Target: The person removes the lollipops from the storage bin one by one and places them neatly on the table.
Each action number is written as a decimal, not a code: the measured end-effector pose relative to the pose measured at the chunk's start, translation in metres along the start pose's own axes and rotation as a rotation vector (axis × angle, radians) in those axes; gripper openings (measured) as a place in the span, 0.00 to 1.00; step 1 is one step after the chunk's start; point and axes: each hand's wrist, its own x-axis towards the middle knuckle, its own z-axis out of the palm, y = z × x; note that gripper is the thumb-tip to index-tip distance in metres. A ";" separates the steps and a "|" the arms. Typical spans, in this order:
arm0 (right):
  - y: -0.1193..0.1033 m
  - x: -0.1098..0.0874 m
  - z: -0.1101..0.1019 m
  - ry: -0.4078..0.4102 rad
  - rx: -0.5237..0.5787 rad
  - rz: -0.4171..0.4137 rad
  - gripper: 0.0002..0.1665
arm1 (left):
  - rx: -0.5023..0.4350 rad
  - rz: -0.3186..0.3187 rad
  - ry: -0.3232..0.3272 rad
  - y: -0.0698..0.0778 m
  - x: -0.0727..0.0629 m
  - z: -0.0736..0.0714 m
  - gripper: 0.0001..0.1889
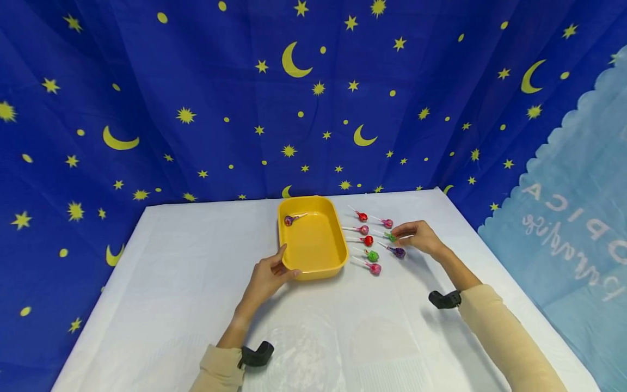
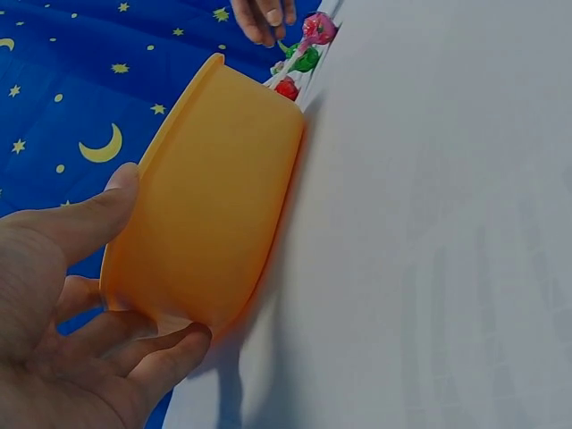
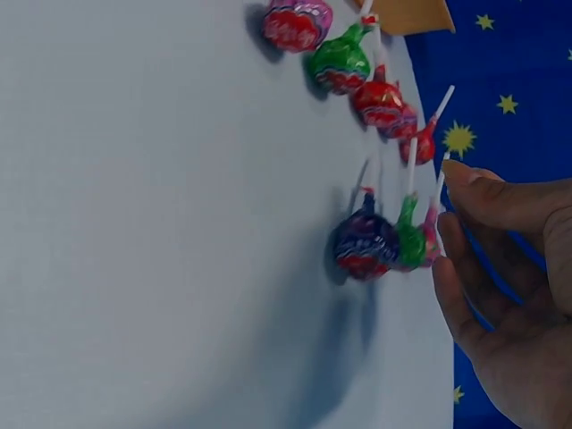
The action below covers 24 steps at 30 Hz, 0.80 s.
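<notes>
With thumb at the rim and fingers curled against the side, my left hand grips the near left corner of a yellow plastic tray. Inside the tray, near its left wall, lies a purple lollipop. My right hand hovers low at the right of the lollipops, thumb and fingers apart. Its fingertips are right by a green lollipop, and in the right wrist view a gap shows between the thumb and the fingers. Nearest below that hand is a dark purple lollipop.
Two loose rows of wrapped lollipops lie right of the tray, including a red one, a pink one and another green one. A white cloth covers the table. Behind hangs a blue curtain with stars and moons.
</notes>
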 end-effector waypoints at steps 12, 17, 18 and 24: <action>-0.049 0.033 0.022 -0.067 0.053 -0.018 0.19 | -0.002 0.000 0.009 -0.002 0.001 -0.002 0.40; -0.070 0.045 0.040 -0.079 0.058 -0.070 0.17 | -0.014 -0.002 0.014 -0.002 0.000 -0.001 0.40; -0.074 0.047 0.044 -0.085 0.059 -0.081 0.16 | -0.015 -0.003 0.012 -0.002 0.000 -0.001 0.39; -0.096 0.061 0.062 -0.128 0.054 -0.105 0.15 | -0.014 -0.004 0.013 -0.002 0.000 0.000 0.39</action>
